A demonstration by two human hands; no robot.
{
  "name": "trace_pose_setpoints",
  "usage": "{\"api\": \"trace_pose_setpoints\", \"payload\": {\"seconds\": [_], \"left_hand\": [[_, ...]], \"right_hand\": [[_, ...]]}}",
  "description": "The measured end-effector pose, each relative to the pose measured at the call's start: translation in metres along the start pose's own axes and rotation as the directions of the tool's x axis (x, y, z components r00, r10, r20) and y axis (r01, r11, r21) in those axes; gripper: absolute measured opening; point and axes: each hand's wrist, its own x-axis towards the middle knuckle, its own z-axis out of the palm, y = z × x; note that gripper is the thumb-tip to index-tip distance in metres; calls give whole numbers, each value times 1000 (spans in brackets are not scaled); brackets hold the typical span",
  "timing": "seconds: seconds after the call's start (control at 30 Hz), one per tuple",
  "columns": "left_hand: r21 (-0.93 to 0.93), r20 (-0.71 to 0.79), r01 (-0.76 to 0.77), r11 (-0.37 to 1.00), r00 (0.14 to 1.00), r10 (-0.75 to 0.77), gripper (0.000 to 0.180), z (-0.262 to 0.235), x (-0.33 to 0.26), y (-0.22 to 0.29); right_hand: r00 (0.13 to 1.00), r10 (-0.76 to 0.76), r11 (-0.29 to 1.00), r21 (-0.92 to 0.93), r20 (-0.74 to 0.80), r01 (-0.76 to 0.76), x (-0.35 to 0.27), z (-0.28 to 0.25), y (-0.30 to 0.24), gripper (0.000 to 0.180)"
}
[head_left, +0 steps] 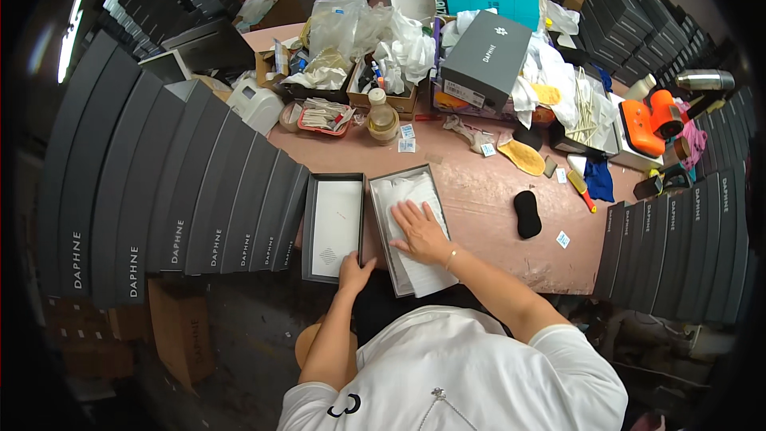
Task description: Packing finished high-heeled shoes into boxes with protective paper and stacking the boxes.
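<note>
**Lead:** While your right hand point(420, 231) lies flat, fingers spread, on the white tissue paper point(411, 215) in the open grey box point(408, 227) at the centre of the frame, your left hand point(353, 270) rests at the near edge of the box lid point(333, 226) just to its left. Neither hand is clamped on anything; both are open, palms down.

**Operator:** So which step would you say I'm at?

**Lead:** By my reading, you're smoothing the lining paper down into the box. The paper overhangs the near end of the box toward you, so it isn't seated evenly yet. I see no shoe or other goods inside, only paper.

**Operator:** And what does the next move call for?

**Lead:** Probably a light press, so the thin sheet doesn't crease or tear, and a tuck at that near overhang. You'd want the lid kept close, upturned as it is, touching or just beside the box; I can't tell which.

**Operator:** Anything crowding me?

**Lead:** The row of dark flat boxes point(183, 191) fans along the left of the frame, near the lid. A black pad point(527, 214) lies on the pink bench point(479, 191) to the right, well apart from your hands.
</note>
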Motion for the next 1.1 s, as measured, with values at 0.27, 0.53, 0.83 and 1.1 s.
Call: {"api": "trace_pose_setpoints", "payload": {"seconds": [0.27,0.53,0.83,1.1], "left_hand": [[-810,-69,-165,562,980,188,23,-127,-73,72],[-973,200,230,-24,891,408,42,-50,-104,145],[-791,108,57,609,993,46,34,-6,2,69],[-760,471,422,494,882,-29,67,-9,4,84]], "right_hand": [[999,-21,981,-192,35,28,-31,12,29,63],[792,562,-182,970,238,-161,-74,-83,37,71],[702,703,601,626,-117,-497,-32,7,33,58],[789,613,479,806,-24,-347,-58,10,52,69]]}}
